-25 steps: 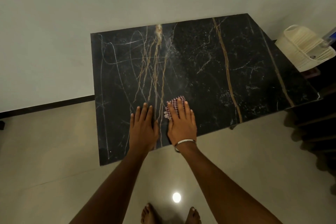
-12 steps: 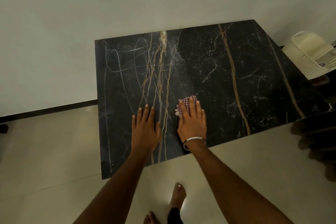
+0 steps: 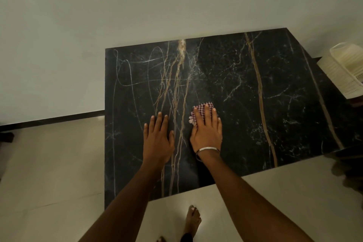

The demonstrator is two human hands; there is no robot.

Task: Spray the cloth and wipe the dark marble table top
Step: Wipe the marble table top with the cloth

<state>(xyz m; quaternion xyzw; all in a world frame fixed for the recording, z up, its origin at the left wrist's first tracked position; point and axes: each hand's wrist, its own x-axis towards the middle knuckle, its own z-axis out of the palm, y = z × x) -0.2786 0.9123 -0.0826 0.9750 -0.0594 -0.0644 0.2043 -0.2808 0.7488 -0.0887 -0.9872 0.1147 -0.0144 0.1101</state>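
Dark marble table top (image 3: 245, 94), black stone with white veins and long golden-brown streaks, stands against a pale wall. Right hand (image 3: 206, 131) lies palm down on a small red-and-white checked cloth (image 3: 202, 109), fingers straight and close together, pressing the cloth flat to the stone; the cloth shows only past the fingertips and at the thumb side, the rest hidden under the palm. It sits near the middle of the top, toward the near edge. A thin silver bangle (image 3: 208, 149) circles the right wrist. Left hand (image 3: 157, 139) rests flat on the bare marble just beside the right, fingers extended and slightly spread, holding nothing, apart from the cloth. Both forearms reach in from below. A cream slatted plastic basket (image 3: 341, 72) sits off the table's far right corner, partly cut by the frame edge. Glossy beige floor tiles (image 3: 49, 163) surround the table; one bare foot (image 3: 192, 220) shows below the near edge.
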